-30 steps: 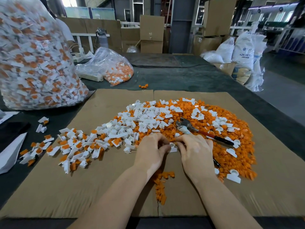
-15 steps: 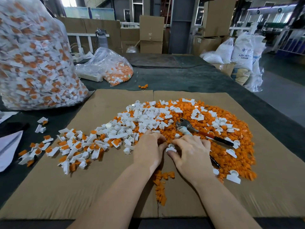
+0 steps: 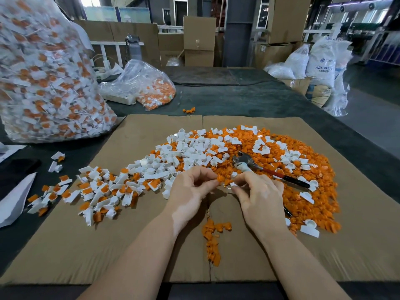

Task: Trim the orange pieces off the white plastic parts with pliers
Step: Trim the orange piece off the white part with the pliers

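Pinching orange piece [image 3: 219, 178], L grip [image 3: 190, 191]

The cardboard sheet [image 3: 138, 239] is matt brown paperboard, its near edge fuzzy and a crease running up its middle. On it, the white plastic parts [image 3: 186, 152] look smooth with a slight sheen; the orange pieces [image 3: 303, 191] on the cardboard's right side are duller plastic. The pliers [image 3: 268, 171] lying on that orange heap have bare grey metal jaws and glossy red-and-black handles. Left of the cardboard, a clear plastic bag [image 3: 43, 72] is crinkled, glossy film. The table [image 3: 249, 98] beyond the cardboard is covered in dark, matt, rough material.
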{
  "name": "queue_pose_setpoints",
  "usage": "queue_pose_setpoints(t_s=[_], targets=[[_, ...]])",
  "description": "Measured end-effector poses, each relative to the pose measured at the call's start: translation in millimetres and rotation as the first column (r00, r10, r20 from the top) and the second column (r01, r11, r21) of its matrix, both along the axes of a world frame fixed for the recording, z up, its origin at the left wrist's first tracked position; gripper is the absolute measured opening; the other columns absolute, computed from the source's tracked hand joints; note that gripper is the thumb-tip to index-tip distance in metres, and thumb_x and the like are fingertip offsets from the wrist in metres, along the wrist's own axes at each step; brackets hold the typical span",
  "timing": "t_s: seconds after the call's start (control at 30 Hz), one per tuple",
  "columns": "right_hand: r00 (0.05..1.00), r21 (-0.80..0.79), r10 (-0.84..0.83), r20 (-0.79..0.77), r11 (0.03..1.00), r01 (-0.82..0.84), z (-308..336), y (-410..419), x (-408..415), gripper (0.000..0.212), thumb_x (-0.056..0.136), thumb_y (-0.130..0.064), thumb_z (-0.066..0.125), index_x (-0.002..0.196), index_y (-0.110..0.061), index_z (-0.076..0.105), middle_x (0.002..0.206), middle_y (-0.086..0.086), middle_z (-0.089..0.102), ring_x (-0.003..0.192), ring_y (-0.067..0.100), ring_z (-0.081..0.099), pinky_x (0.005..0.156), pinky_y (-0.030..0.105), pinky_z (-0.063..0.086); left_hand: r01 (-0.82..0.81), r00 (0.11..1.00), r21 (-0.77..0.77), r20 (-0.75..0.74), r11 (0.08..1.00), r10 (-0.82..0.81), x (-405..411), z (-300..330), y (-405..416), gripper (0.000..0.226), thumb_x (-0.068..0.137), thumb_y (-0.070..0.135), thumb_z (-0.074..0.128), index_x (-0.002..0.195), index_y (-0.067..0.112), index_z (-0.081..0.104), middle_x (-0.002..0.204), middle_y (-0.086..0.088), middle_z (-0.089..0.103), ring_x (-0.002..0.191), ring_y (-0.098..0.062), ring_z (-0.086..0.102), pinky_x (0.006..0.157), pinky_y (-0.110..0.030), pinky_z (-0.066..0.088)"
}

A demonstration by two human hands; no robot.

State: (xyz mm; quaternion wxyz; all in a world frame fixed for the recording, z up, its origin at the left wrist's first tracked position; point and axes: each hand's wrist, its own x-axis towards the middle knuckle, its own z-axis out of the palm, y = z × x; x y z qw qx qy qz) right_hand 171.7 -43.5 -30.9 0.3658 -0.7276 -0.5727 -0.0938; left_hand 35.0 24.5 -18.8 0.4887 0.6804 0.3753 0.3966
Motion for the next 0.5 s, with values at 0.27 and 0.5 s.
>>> queue_pose_setpoints(t_s=[0.27, 0.5], targets=[[1.000, 0.019, 0.008, 0.016, 1.000, -0.008, -1, 0, 1, 0.011, 0.076, -0.009, 0.076, 0.082, -0.014, 0.068, 0.075, 0.000, 0.066, 0.073, 0.020, 0.058, 0.079, 0.032, 0.027, 0.047, 0.997, 0.000, 0.064, 0.999, -0.047, -4, 2, -1, 0.014, 0.083, 0.009, 0.069, 0.087, 0.022, 0.066, 0.073, 0.007, 0.067, 0.067, 0.002, 0.061, 0.062, -0.004, 0.043], [1.000, 0.029, 0.025, 0.004, 0.999, -0.025, 0, -1, 0, 0.010, 0.078, -0.009, 0.074, 0.083, -0.014, 0.067, 0.076, -0.001, 0.065, 0.074, 0.019, 0.057, 0.080, 0.031, 0.027, 0.332, 0.919, -0.043, -0.210, 0.942, -0.333, -21, 10, 4, 0.029, 0.087, 0.008, 0.061, 0.077, 0.034, 0.071, 0.075, 0.022, 0.066, 0.074, 0.005, 0.060, 0.067, -0.006, 0.041]])
